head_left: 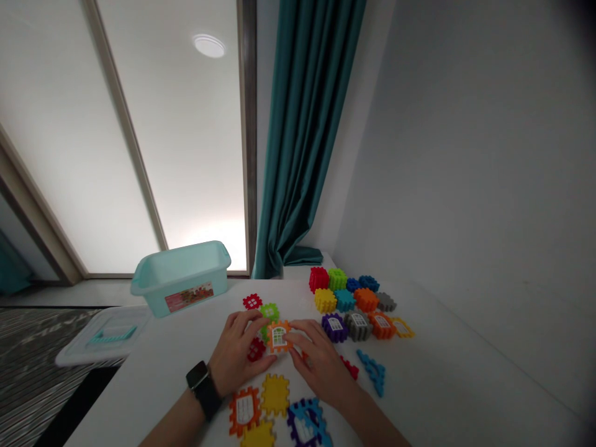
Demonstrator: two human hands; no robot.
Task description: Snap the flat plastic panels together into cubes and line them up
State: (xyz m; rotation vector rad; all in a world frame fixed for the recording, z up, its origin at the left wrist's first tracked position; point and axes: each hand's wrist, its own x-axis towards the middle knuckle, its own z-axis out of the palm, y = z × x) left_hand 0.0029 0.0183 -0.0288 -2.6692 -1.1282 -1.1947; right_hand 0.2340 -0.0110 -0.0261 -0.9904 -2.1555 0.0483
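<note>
An orange window-shaped interlocking tile [278, 337] is held between my two hands above the white table. My left hand [238, 352], with a black watch on the wrist, curls its fingertips and thumb at the tile's left edge. On the opposite edge, the fingers of my right hand [317, 360] grip the same tile. Partly behind the left fingers lie a green tile [269, 311] and a dark red tile [256, 350]. Nearer to me are a yellow tile [275, 394], an orange tile [244, 410] and a purple tile with a blue piece [309, 422] over it.
Several sorted stacks, including a yellow stack [325, 300] and a purple stack [334, 327], stand at the right rear. A blue triangular piece [372, 372] lies right of my right hand. A mint bin [189, 273] stands back left, beside its lid [105, 335]. A red tile [252, 301] lies farther back.
</note>
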